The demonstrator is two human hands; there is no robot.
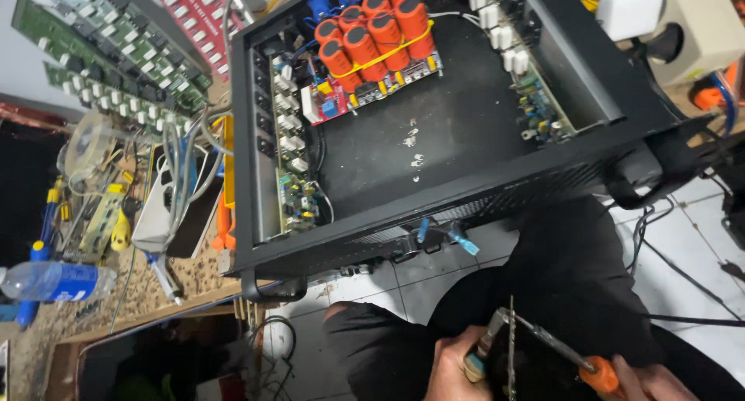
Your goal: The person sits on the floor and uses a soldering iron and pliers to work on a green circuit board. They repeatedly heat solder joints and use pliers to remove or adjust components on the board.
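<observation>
At the bottom edge, over my lap in black trousers, my left hand (452,368) is closed around a small tool with a blue and yellow grip (473,364). My right hand (656,383) grips the orange handle (601,374) of a thin metal-framed saw-like tool (543,339). A narrow toothed blade (511,347) stands upright between the two hands. Above them an open black amplifier chassis (466,191) rests on the bench edge, apart from both hands. Inside it are several orange capacitors (372,29) on a circuit board and green boards along the walls.
The wooden workbench (147,292) at left holds green circuit boards (109,52), a tape roll (89,141), tangled wires, a white box (159,207) and a plastic bottle (54,281). Cables trail over the white tiled floor (683,238) at right.
</observation>
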